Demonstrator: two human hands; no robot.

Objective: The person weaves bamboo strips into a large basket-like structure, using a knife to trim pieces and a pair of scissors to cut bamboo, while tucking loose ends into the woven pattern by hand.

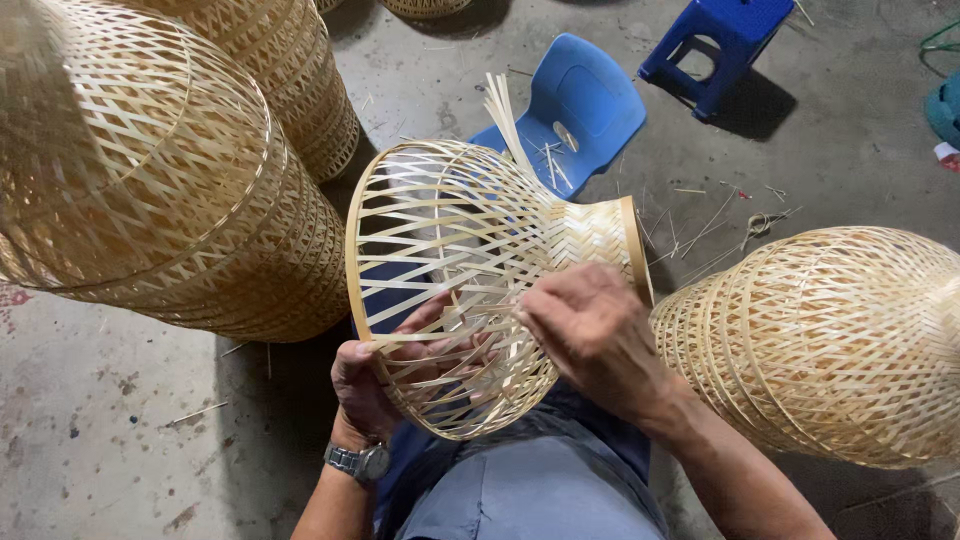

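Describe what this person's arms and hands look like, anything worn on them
Both forearms are bare, with no sleeves or gloves in view. The left hand has a silver metal wristwatch with a link band at the wrist. The right hand wears nothing visible: no ring, watch or band.

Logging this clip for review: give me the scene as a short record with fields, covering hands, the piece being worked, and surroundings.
setting: concrete floor, seen from above
left hand: under the lattice, grip on a strip at the woven bamboo shade
right hand: on the shade's outside, fingers pinching a strip
wrist: metal watch on the left
nearby: stacked finished shades at left, more shades at right
seating: blue plastic chair, blue stool
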